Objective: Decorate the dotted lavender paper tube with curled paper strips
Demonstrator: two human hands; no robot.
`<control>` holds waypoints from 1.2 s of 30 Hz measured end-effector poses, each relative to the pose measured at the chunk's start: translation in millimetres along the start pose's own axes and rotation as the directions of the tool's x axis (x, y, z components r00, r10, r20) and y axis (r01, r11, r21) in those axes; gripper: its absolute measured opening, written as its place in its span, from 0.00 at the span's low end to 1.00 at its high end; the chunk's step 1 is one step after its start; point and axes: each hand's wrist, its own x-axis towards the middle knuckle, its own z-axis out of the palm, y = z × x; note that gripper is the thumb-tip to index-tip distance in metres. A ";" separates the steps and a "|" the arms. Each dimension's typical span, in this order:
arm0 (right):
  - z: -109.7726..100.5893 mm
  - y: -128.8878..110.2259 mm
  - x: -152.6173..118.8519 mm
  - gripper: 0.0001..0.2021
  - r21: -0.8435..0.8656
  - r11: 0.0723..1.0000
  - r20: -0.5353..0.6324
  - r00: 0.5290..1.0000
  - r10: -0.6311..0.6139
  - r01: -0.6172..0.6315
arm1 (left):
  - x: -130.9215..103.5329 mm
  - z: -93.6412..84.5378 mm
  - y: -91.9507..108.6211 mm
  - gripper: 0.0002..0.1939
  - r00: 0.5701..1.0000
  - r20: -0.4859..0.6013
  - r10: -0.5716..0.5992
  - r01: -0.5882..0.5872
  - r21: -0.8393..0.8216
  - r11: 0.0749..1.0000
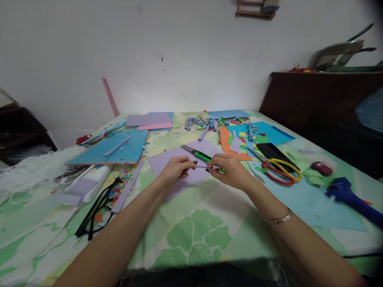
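A thin rolled purple paper strip (pixel 201 166) is stretched between my two hands at the middle of the table. My left hand (pixel 176 170) pinches its left end. My right hand (pixel 230 170) holds the other end between thumb and fingers, with a bracelet on that wrist. Below and behind the hands lies a purple paper sheet (pixel 178 155). A green-handled craft knife (pixel 202 155) rests on that sheet, its near end partly hidden by my right hand.
Red and yellow scissors (pixel 280 169), a black phone (pixel 275 152) and a blue glue gun (pixel 356 199) lie to the right. Black glasses (pixel 99 207), a blue folder (pixel 116 147) and white string (pixel 36 167) are on the left. Curled paper pieces (pixel 201 122) sit at the back.
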 end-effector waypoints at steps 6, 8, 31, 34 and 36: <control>-2.2 -1.0 2.8 0.09 0.176 0.979 -0.056 0.991 0.118 -0.107 | -3.1 2.0 2.6 0.12 0.981 -0.029 0.192 -0.186 0.147 0.971; -0.8 -0.4 4.5 0.12 0.293 0.932 -0.052 0.969 0.240 -0.215 | -4.1 0.9 2.9 0.12 0.962 -0.025 0.271 -0.258 0.233 0.938; 19.0 5.4 -2.6 0.05 -0.263 0.965 0.176 0.983 0.059 -0.011 | -5.0 -2.1 0.9 0.10 0.931 0.156 0.331 -0.290 0.867 0.405; 24.5 1.0 -3.3 0.06 -0.419 0.896 0.248 0.968 -0.042 0.146 | -3.1 -4.8 0.2 0.09 0.983 0.103 0.155 -0.178 0.762 0.623; 26.9 -1.6 -3.5 0.08 -0.454 0.869 0.246 0.965 -0.090 0.197 | -1.8 -7.0 -0.1 0.08 0.994 0.086 0.068 -0.108 0.669 0.735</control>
